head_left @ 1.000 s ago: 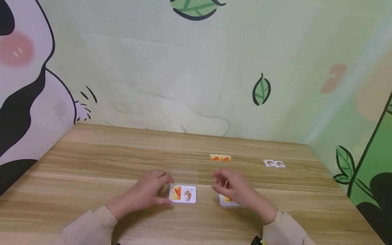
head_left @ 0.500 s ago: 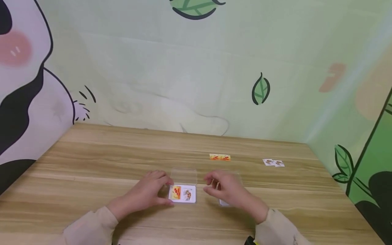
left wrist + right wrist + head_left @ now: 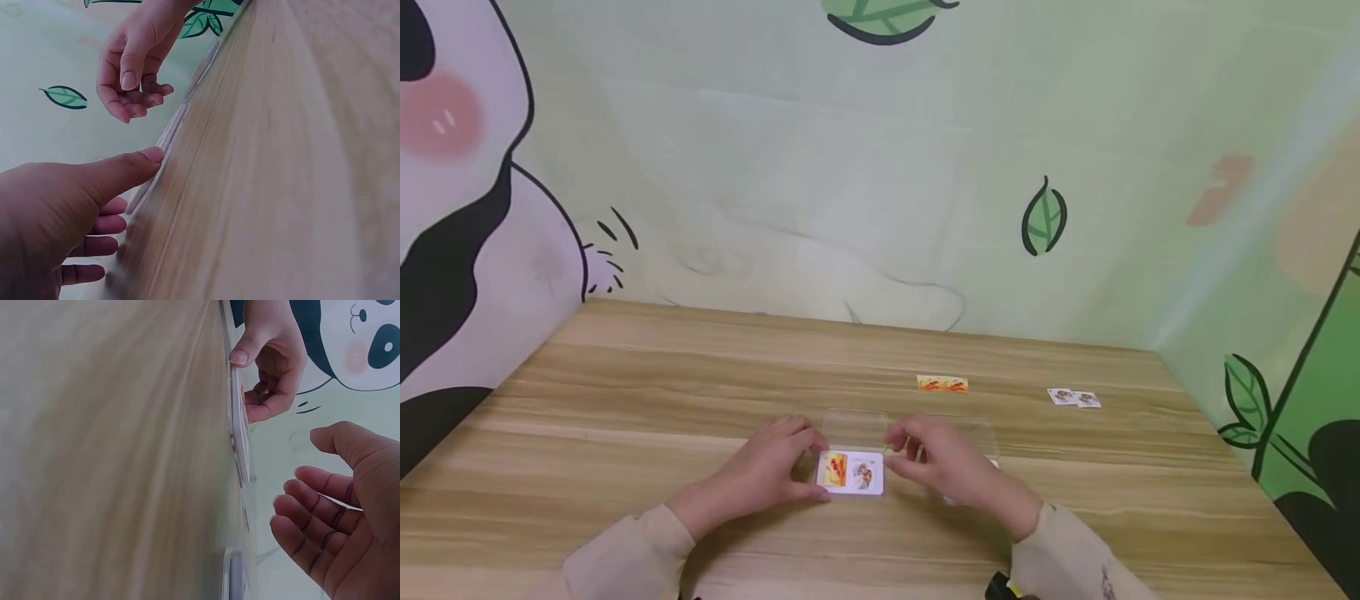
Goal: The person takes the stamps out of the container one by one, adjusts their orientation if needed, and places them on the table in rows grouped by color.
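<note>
A small flat case (image 3: pixel 876 490) has its clear lid (image 3: pixel 853 427) folded back; in it show an orange picture and a white one. My left hand (image 3: pixel 756 467) holds the left end, thumb at the front edge and forefinger at the back. In the right wrist view the left thumb presses the rim of the case (image 3: pixel 240 434). Just off the case's right edge hovers my right hand (image 3: pixel 958 467), fingers loosely bent, holding nothing; the right wrist view shows the same hand (image 3: pixel 359 509) empty. Partly hidden under it lies a second case, its clear lid (image 3: pixel 976 435) raised back.
Farther back on the wooden table (image 3: pixel 700 358) lie an orange picture strip (image 3: pixel 942 383) and, to its right, two overlapping white picture cards (image 3: pixel 1074 397). Behind the table stands a pale green wall (image 3: pixel 775 167) with printed leaves and a panda.
My right hand has moved left from over the second case to the right edge of the first, uncovering more of the second lid. My left hand has stayed on the first case.
</note>
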### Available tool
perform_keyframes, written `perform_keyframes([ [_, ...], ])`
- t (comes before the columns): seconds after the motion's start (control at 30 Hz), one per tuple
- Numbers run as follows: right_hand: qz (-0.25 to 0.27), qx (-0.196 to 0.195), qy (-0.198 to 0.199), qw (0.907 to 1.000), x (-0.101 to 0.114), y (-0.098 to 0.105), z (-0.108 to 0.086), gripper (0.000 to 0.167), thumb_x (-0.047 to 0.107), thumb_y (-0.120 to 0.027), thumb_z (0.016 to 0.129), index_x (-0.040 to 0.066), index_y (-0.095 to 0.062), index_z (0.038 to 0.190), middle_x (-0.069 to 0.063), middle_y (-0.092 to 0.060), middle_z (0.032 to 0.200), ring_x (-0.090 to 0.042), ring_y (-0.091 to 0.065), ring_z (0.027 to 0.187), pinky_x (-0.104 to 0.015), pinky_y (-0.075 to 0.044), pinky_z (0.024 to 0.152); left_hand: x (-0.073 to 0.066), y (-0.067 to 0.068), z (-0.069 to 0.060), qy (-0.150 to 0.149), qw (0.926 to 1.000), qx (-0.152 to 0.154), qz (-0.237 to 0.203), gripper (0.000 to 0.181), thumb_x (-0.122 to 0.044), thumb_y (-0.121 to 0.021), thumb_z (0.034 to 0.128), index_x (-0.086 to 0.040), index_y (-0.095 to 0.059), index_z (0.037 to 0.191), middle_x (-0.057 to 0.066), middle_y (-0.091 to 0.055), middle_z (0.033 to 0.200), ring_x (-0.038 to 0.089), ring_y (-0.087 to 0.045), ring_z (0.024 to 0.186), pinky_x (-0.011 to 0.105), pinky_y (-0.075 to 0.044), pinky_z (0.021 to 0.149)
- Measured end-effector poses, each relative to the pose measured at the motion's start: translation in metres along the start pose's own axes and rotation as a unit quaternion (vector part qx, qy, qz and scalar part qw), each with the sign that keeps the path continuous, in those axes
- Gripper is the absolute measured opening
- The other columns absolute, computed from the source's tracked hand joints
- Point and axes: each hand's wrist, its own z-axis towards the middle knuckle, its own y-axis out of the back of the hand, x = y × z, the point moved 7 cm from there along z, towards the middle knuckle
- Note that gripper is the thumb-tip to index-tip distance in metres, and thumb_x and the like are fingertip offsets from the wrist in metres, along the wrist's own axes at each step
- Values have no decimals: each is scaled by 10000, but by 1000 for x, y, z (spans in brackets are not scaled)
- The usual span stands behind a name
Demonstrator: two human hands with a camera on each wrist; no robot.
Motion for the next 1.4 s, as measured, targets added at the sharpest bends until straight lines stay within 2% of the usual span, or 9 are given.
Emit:
perform_keyframes([
  [0.3, -201, 229, 92, 9995, 8, -6, 6, 231, 247, -678, 889, 76, -654, 1043, 0, -630, 910, -71, -550, 766, -165, -472, 645, 1, -2, -1, 9, 9999, -54, -107, 507, -417, -828, 677, -116, -649, 1044, 24, -622, 1057, 225, -564, 1042, 484, -436, 987],
  [0.53, -325, 436, -161, 9984, 10, -15, 16, 237, 265, -703, 870, 107, -662, 1042, 48, -604, 866, -62, -526, 746, -169, -459, 635, 2, -2, 0, 48, 9999, 2, -158, 504, -415, -826, 688, -113, -644, 1047, 35, -621, 1070, 233, -560, 1055, 492, -431, 989],
  [0.8, -501, 540, -200, 9971, 16, -22, 28, 220, 233, -734, 842, 93, -676, 1001, 16, -624, 859, -119, -538, 751, -181, -447, 644, 2, -2, 0, 33, 9999, 36, -126, 520, -433, -818, 686, -117, -641, 1058, 58, -622, 1109, 258, -558, 1091, 509, -416, 1014],
  [1.07, -531, 751, -294, 9953, 21, -30, 38, 199, 209, -725, 842, 107, -678, 1007, 22, -619, 882, -117, -526, 763, -190, -440, 653, 2, -4, 0, 39, 9999, 88, -114, 506, -434, -815, 702, -117, -640, 1055, 58, -621, 1114, 253, -553, 1097, 503, -421, 1011],
  [1.4, -770, 730, -198, 9942, 28, -37, 44, 183, 220, -732, 832, 101, -679, 960, 0, -641, 891, -108, -539, 795, -203, -453, 716, -1, -1, -1, 38, 9999, 52, -135, 524, -422, -818, 696, -99, -641, 1069, 55, -622, 1103, 260, -556, 1095, 518, -417, 1011],
])
